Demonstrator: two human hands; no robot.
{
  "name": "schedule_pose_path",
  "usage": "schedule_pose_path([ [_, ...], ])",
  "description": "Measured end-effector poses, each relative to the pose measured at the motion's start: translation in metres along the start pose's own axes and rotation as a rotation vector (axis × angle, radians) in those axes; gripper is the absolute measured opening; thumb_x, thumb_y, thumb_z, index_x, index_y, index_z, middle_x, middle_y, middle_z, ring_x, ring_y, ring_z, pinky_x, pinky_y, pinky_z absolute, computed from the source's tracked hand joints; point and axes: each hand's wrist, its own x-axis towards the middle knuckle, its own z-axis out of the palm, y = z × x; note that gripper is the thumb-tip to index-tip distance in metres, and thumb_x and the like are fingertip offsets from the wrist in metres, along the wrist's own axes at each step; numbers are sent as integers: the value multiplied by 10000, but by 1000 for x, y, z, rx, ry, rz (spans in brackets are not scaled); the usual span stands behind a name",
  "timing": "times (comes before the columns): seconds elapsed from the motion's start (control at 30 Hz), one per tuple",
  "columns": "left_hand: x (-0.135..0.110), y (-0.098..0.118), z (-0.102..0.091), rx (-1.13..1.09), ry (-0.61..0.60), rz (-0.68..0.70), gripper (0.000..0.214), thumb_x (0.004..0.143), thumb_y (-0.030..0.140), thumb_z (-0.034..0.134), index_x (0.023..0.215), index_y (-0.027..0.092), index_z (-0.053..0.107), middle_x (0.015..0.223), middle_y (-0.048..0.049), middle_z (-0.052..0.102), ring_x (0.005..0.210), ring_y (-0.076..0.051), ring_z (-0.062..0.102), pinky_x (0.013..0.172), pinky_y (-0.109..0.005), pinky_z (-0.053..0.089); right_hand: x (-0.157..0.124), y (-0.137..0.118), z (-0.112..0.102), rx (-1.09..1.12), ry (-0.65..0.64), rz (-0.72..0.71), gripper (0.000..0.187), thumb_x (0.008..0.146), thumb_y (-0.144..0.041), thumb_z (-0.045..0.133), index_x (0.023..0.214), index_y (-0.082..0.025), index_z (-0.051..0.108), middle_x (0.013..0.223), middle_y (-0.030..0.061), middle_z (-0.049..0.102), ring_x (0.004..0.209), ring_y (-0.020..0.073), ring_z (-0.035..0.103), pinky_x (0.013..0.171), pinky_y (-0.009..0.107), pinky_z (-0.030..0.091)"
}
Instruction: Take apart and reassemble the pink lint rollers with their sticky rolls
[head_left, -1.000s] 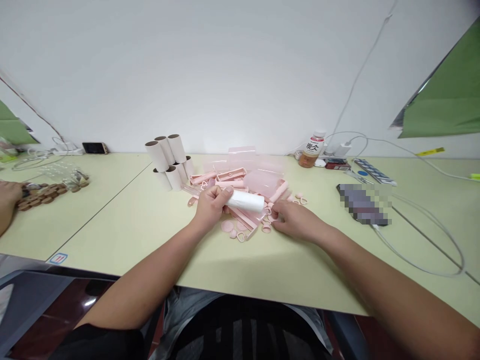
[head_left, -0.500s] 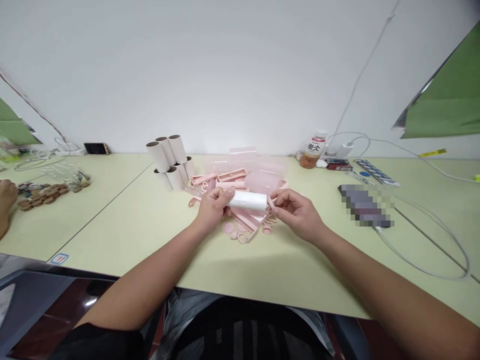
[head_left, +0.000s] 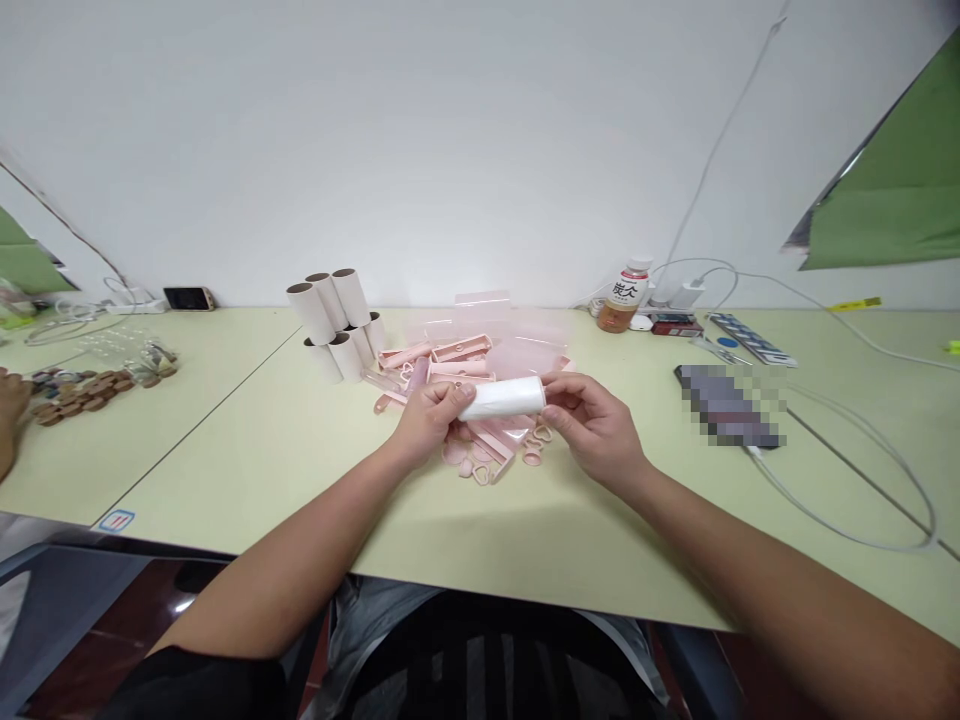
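My left hand [head_left: 433, 420] is wrapped round the left part of a white roll [head_left: 501, 399], which lies almost level above the table. At the roll's right end, my right hand [head_left: 596, 425] pinches a thin pink end cap [head_left: 543, 393] that sits against the roll; its fingers hide part of the cap. Under and behind the hands spreads a pile of pink plastic parts: long trough-shaped pieces [head_left: 461, 349], a heart-shaped ring [head_left: 481, 475], small round caps [head_left: 532, 457] and clear pinkish sheets [head_left: 525, 355].
White cardboard tubes [head_left: 347, 298] stand stacked left of the pile. Toward the right are a drink bottle [head_left: 621, 295], a blurred-out phone [head_left: 727, 408] and its white cable [head_left: 847, 540]. Far left, another person's hand [head_left: 10, 405] is near brown wooden pieces [head_left: 82, 395].
My right hand has brought the pink cap from just off the roll's right end up against it. My left hand keeps its hold on the roll.
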Motion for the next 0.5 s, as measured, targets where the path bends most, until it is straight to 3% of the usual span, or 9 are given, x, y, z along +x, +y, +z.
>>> schedule_pose_path([
  [0.1,-6,1,4,33,-252,7,491,837,650,594,730,185,478,528,-15,630,367,-134,576,341,-197,325,1,-1,1,41,49,34,314,885,-453,665,1129,-267,596,1159,78,642,924,220,670,713,373,612],
  [0.2,-12,2,12,75,-348,63,476,851,641,582,764,184,485,588,5,623,400,-88,531,389,-190,357,-1,0,3,82,20,20,551,867,-485,674,1342,-307,459,1264,99,570,991,231,653,768,393,613],
  [0.3,-16,1,18,118,-400,134,452,901,613,526,777,179,517,630,0,610,480,-81,516,464,-196,403,-5,-3,5,-76,-50,-33,947,769,-508,763,1520,-350,208,1517,142,324,1236,298,531,891,463,579],
  [0.37,-18,2,19,149,-435,173,439,935,586,482,787,176,535,666,-15,615,541,-97,538,514,-211,435,-7,-8,5,-279,-77,-79,1111,692,-503,820,1553,-369,132,1599,139,122,1369,357,384,928,514,550],
  [0.43,-20,3,19,214,-477,223,428,965,549,440,786,175,548,691,-24,614,592,-114,555,569,-235,461,-8,-11,5,-435,-84,-122,1116,657,-495,839,1545,-372,175,1595,134,68,1417,397,289,931,548,534],
  [0.5,-22,4,19,315,-506,309,404,985,500,418,780,180,559,698,-23,607,631,-128,555,616,-256,466,-8,-12,4,-490,-76,-145,1019,670,-487,823,1512,-355,264,1545,142,148,1414,405,283,941,556,520],
])
